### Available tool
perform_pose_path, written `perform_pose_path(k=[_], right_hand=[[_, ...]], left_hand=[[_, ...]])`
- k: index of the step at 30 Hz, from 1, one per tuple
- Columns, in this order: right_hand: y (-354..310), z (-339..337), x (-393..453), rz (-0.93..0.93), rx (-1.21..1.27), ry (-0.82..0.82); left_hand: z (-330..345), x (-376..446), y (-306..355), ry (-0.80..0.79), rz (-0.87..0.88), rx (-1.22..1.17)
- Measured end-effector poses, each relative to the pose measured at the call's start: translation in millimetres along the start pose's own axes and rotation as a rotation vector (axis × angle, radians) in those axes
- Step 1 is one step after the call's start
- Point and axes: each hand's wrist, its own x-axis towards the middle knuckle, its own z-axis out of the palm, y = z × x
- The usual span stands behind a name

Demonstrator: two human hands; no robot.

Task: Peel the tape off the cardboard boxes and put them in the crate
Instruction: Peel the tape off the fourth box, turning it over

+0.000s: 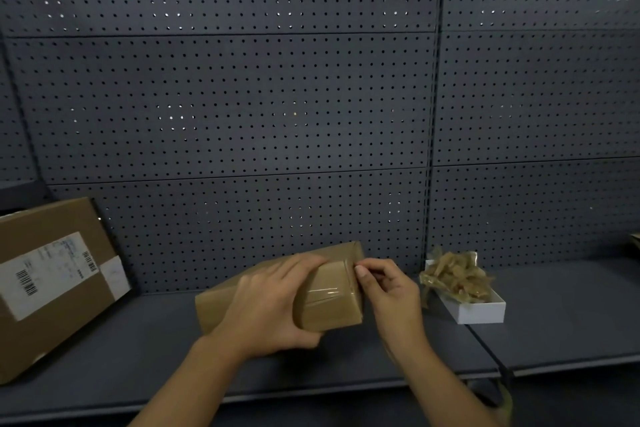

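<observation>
A small brown cardboard box (332, 302) wrapped in clear tape sits tilted on the dark grey shelf (145, 350). My left hand (273, 308) grips it from the left, fingers over the top and thumb under the near side. My right hand (388, 284) is at the box's upper right edge, thumb and forefinger pinching at the tape (351, 274) there. Whether a strip has lifted is hard to tell. No crate is in view.
A large cardboard box (52, 284) with white shipping labels leans at the left. A white tray (481, 312) heaped with crumpled peeled tape (457, 277) stands to the right of my hands. A perforated grey back panel (277, 114) rises behind the shelf.
</observation>
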Motion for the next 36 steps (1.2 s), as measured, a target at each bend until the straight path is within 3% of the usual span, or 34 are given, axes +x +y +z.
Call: perform_pose_path(k=[9,15,22,36], right_hand=[[-3,17,0,-0.126,-0.09,0.01],[7,22,-7,-0.115,-0.157,0.023],[1,17,-12,-0.142,-0.013,-0.055],[-4,24,-5,-0.221,-0.036,-0.163]], left_hand=[[-2,-6,-3,0.022,-0.037,0.001],[1,-9,-4,0.012,-0.045,0.011],[0,-17,-10,0.052,-0.047,-0.041],[2,-32,-21,0.147,-0.04,-0.095]])
